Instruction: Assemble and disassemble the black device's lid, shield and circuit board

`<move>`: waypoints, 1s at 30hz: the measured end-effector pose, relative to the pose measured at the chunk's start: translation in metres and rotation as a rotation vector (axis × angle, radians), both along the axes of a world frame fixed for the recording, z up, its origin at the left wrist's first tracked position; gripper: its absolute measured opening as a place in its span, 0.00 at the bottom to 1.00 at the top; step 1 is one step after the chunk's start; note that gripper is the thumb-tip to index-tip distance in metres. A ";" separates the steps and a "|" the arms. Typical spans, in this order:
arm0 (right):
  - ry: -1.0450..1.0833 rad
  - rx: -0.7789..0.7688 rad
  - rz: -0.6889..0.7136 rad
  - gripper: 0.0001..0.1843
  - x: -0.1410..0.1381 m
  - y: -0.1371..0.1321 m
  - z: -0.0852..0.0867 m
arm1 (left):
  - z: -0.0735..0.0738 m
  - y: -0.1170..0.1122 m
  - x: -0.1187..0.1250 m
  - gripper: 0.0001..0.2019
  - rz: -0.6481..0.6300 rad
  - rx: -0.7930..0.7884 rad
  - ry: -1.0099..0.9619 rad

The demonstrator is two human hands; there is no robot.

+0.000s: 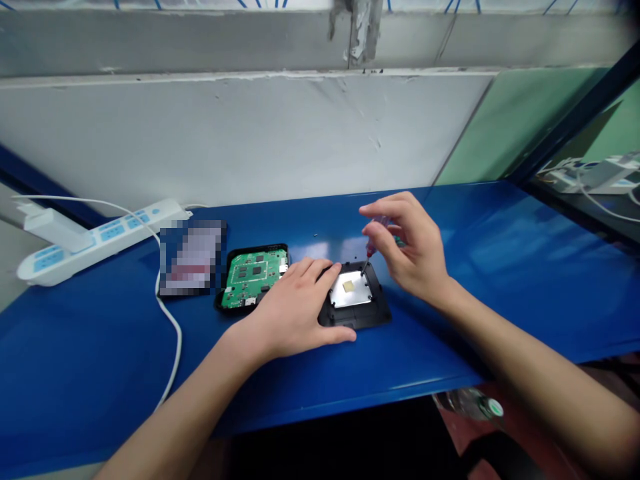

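"Now, where's the screwdriver (370, 251)?"

"Pinched between thumb and curled fingers of the right hand (415, 250), slanting down and leftward, its tip at the far right corner of the shiny metal plate (361, 295)!"

"And the left hand (295, 310)?"

"Spread flat, thumb well apart, pinching nothing, lying over the left side of the black cover (381, 313). The right is nearer that corner."

"Textures?"

"Matte, squarish plastic under smooth metal, a tan pad (349, 287) mid-plate, all on the glossy blue worktop (425, 360)."

Circuit board (254, 272) in case (219, 304), cover (381, 311) right
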State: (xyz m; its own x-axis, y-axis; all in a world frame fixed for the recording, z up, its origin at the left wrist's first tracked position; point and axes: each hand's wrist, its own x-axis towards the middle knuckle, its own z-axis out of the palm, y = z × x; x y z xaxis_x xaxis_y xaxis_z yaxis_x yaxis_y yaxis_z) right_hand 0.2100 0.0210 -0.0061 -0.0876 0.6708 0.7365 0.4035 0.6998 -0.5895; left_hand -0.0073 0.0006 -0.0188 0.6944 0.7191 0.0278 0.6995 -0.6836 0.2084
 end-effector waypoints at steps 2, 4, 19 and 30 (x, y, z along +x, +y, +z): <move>-0.019 0.025 -0.025 0.10 -0.001 0.000 0.000 | 0.001 0.000 0.000 0.50 -0.001 0.000 -0.005; -0.012 0.009 -0.040 0.12 -0.001 0.000 0.001 | 0.001 -0.001 0.000 0.50 -0.004 -0.001 -0.009; 0.126 -0.010 -0.055 0.12 0.001 -0.001 0.001 | 0.004 -0.001 0.000 0.49 0.002 -0.019 -0.017; 0.124 -0.037 -0.050 0.11 -0.002 0.006 -0.009 | 0.008 0.000 -0.002 0.45 -0.031 -0.018 -0.044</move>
State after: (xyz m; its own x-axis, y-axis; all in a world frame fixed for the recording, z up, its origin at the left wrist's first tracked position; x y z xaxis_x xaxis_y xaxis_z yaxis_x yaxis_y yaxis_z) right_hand 0.2080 0.0267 -0.0151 0.0369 0.6988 0.7143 0.3593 0.6577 -0.6620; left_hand -0.0088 0.0004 -0.0112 0.7146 0.6980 0.0464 0.6679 -0.7006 0.2510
